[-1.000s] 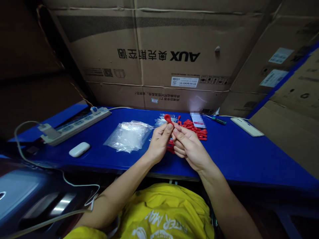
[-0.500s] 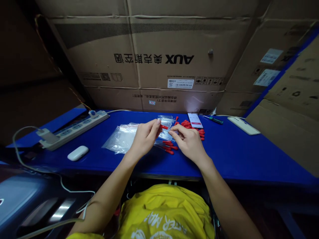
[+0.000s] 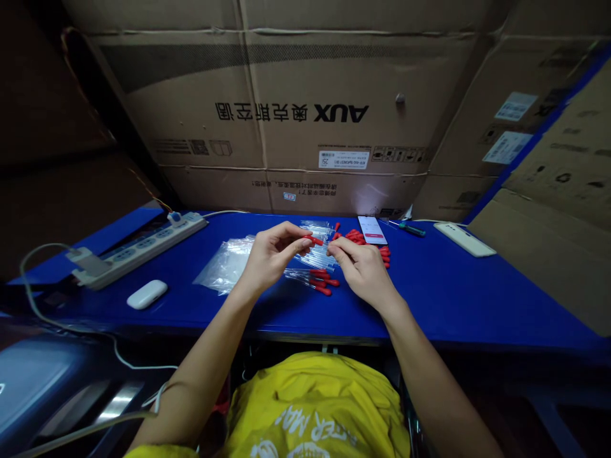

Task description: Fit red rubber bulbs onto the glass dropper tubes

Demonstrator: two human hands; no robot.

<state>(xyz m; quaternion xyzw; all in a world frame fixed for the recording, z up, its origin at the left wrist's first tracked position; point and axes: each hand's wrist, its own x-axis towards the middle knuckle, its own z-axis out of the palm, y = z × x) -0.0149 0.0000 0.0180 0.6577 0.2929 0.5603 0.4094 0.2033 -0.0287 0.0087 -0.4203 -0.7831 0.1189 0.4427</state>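
My left hand (image 3: 267, 259) pinches a red rubber dropper bulb (image 3: 314, 240) between thumb and fingertips, its end pointing right. Close beside it, my right hand (image 3: 365, 272) is closed in a pinch on a thin clear glass tube, mostly covered by the fingers. Whether the tube sits inside the bulb I cannot tell. Below and behind both hands lies a pile of clear glass tubes (image 3: 316, 256). Several glass droppers with red bulbs (image 3: 324, 282) rest nearer to me. Loose red bulbs (image 3: 354, 236) are heaped behind my right hand.
A clear plastic bag (image 3: 222, 270) lies left of the tubes. Further left are a white case (image 3: 147, 294) and a power strip (image 3: 143, 247). At the back stand a lit phone (image 3: 372, 229), a screwdriver (image 3: 411, 229) and a pale phone-like slab (image 3: 465, 240). Cardboard walls enclose the blue table.
My left fingers have shifted their pinch on the red bulb, drawing slightly left, so more of it shows. The right hand keeps its pinch. The view has shifted slightly.
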